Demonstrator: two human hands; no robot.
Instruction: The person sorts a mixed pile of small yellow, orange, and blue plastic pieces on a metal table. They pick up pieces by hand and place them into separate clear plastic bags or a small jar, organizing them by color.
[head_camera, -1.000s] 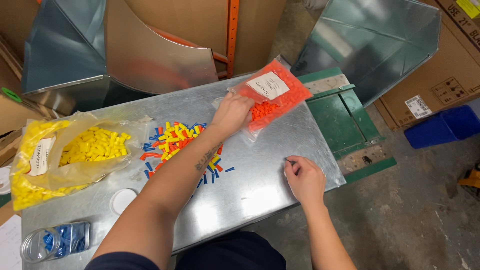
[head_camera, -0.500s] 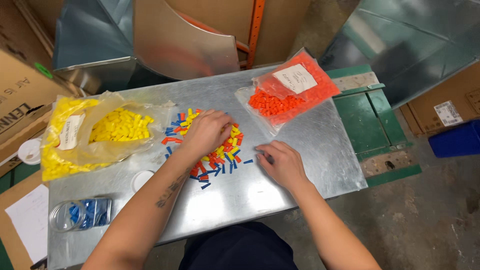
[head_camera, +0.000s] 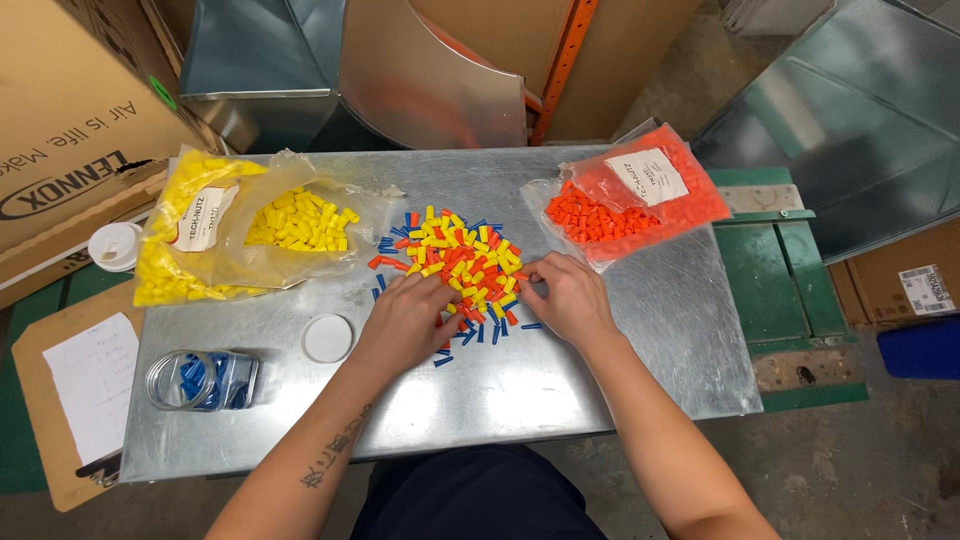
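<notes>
A heap of small yellow, orange and blue plastic caps (head_camera: 455, 258) lies in the middle of a sheet-metal table (head_camera: 620, 360). My left hand (head_camera: 405, 320) rests palm down at the heap's near left edge, fingers touching the caps. My right hand (head_camera: 565, 293) is at the heap's right edge, fingertips among the caps. What either hand grips is hidden under the fingers. An open clear bag of orange caps (head_camera: 625, 200) lies to the right, an open bag of yellow caps (head_camera: 250, 230) to the left.
A clear jar with blue caps (head_camera: 200, 380) lies on its side at the near left, its white lid (head_camera: 327, 338) beside it. Sheet-metal duct pieces (head_camera: 400, 70) stand behind the table. Cardboard boxes (head_camera: 70, 110) are at left, a green frame (head_camera: 780, 270) at right.
My left hand left the orange bag and came back to the heap's near side. My right hand moved from the table's right edge in to the heap. The view shifted left.
</notes>
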